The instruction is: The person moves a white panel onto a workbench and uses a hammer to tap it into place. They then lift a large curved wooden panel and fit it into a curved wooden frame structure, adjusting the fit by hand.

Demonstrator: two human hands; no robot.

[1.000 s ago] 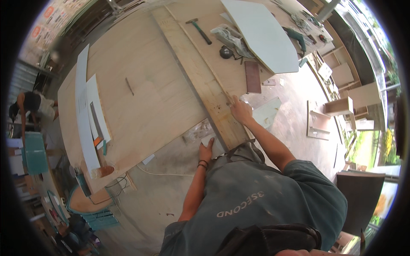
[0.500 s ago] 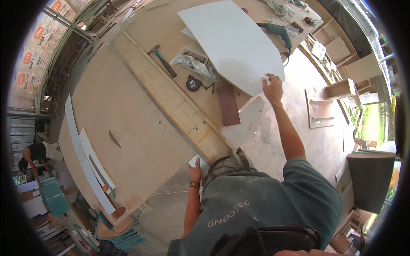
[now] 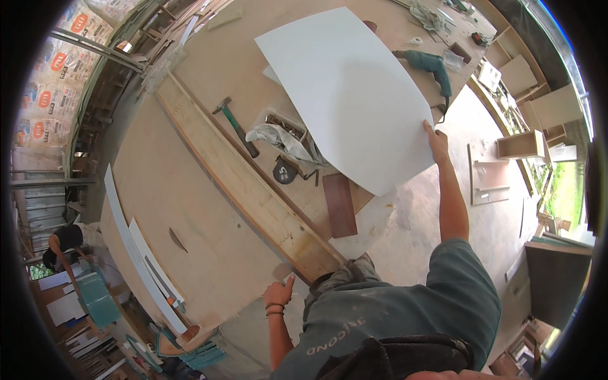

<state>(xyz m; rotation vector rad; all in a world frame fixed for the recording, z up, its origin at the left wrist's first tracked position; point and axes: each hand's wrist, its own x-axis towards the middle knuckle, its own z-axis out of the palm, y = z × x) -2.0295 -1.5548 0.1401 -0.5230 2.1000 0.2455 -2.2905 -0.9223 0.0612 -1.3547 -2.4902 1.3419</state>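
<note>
A large white sheet lies at a slant over the far part of the workbench, its near corner reaching past the bench edge. My right hand grips the sheet's right edge near its corner, arm stretched forward. Low beside my waist, my left hand is closed with the thumb up, close to the near end of a long wooden beam; what its fingers hold is hidden. Left of the sheet are a plastic-wrapped box of hardware, a black tape measure and a dark red board.
A green-handled hammer lies along the beam. A teal power drill rests right of the sheet. White strips line the workbench's left side. Another person bends at far left. Wooden drawers stand at right.
My right hand has moved right and slightly down, and the sheet's near corner has come lower toward me. My left hand has dropped away from the beam's end. The view has shifted slightly.
</note>
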